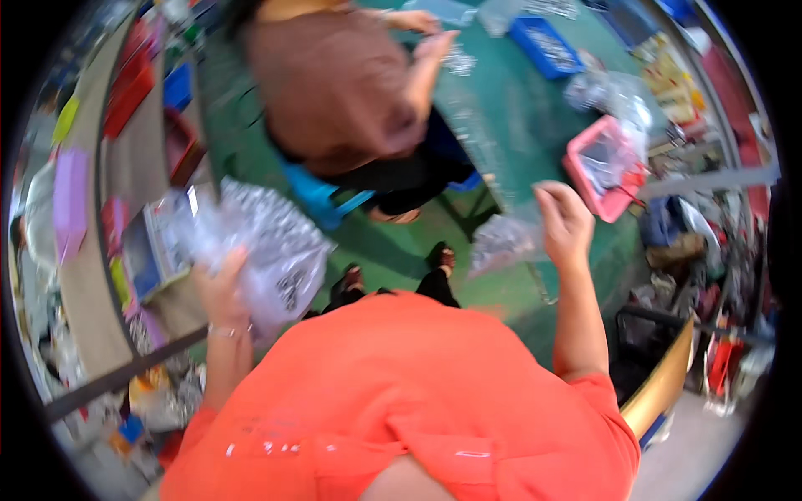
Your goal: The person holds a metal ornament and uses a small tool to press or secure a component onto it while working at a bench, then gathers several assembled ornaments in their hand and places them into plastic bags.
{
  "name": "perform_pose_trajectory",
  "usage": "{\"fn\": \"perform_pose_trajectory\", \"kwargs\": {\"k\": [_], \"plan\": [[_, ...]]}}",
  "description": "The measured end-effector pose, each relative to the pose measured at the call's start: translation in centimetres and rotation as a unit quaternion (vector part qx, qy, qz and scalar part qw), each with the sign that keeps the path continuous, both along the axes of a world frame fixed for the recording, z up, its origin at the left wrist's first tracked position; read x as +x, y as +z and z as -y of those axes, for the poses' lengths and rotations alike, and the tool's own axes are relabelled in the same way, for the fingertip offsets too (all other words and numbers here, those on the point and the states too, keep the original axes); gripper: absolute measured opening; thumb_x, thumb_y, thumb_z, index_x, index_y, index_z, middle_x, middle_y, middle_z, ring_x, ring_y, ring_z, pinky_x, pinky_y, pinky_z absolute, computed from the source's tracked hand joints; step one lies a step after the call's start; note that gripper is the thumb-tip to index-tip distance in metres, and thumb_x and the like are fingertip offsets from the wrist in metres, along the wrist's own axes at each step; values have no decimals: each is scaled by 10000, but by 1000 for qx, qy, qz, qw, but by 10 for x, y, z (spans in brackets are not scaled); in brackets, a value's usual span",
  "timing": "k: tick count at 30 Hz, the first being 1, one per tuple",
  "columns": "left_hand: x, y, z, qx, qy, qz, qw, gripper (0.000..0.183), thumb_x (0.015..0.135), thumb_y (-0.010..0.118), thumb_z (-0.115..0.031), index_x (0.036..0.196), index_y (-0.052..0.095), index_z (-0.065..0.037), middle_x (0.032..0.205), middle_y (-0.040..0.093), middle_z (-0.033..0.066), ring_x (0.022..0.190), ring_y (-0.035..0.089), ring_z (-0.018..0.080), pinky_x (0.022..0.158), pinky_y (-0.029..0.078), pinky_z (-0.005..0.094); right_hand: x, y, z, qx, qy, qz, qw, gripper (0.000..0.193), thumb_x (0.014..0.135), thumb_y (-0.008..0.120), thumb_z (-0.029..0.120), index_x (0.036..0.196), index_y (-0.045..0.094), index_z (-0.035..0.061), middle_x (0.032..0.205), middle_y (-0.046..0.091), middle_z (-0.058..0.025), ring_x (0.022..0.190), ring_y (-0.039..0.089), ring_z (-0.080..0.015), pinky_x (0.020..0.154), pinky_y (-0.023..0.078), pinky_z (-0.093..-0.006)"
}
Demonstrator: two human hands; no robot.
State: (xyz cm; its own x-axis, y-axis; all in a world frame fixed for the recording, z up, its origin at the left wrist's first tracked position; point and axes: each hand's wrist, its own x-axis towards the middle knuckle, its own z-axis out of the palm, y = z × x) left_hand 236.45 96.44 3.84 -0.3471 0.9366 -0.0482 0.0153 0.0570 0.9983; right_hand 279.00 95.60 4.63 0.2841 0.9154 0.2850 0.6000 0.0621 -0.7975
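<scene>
My left hand (224, 288), with a bracelet at the wrist, is closed on a large clear plastic bag (284, 259). Many small shiny grey pieces fill this bag, too small to name. On the other side, my right hand (566, 219) pinches the edge of a smaller clear plastic bag (504, 244). Small metallic-looking pieces lie in the bottom of that bag, which hangs at the near edge of the green table (518, 125). Blur hides the exact grip of the left fingers.
A pink basket (603, 200) and a blue tray (547, 48) of small parts stand on the table. A co-worker in a brown top (334, 83) sits at its left side, on a blue stool (317, 188). Shelves (134, 184) with coloured bins line the left; a chair (664, 380) stands lower right.
</scene>
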Motion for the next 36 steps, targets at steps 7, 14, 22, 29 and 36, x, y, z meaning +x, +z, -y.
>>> {"fn": "perform_pose_trajectory", "kwargs": {"k": [7, 14, 22, 29, 36], "plan": [[157, 18, -19, -45, -96, 38, 994, 285, 669, 682, -119, 913, 586, -6, 834, 593, 27, 720, 553, 111, 674, 435, 245, 128, -9, -126, 64, 98, 29, 993, 151, 805, 610, 146, 875, 599, 13, 714, 592, -132, 600, 562, -166, 581, 448, -269], [304, -9, -65, -85, -216, 74, 970, 248, 679, 699, -122, 872, 607, 4, 814, 600, 11, 698, 545, 90, 641, 435, 238, 237, -57, -216, 24, 71, 126, 989, 175, 815, 588, 222, 891, 606, 66, 776, 621, -150, 705, 605, -309, 630, 471, -355], [452, -49, -134, -24, -321, 96, 942, 197, 676, 715, -107, 800, 616, 9, 745, 608, 4, 658, 533, 71, 612, 436, 228, 322, -94, -211, 57, -8, 232, 971, 147, 802, 567, 173, 898, 603, 69, 819, 613, -142, 792, 566, -338, 700, 440, -411], [521, -95, -194, -4, -392, 116, 913, 188, 673, 679, -63, 836, 610, 1, 775, 606, 14, 669, 550, 92, 624, 439, 230, 322, -63, -119, 69, -15, 239, 968, 105, 754, 569, 42, 855, 600, 43, 822, 573, -116, 791, 528, -307, 707, 413, -376], [515, -135, -239, -62, -339, 116, 932, 366, 774, 671, -234, 1020, 541, 4, 930, 587, 67, 835, 551, 115, 713, 443, 253, 268, -82, -71, 7, 58, 79, 995, 279, 702, 667, 103, 957, 576, 34, 950, 563, -136, 920, 525, -311, 804, 419, -379]]}}
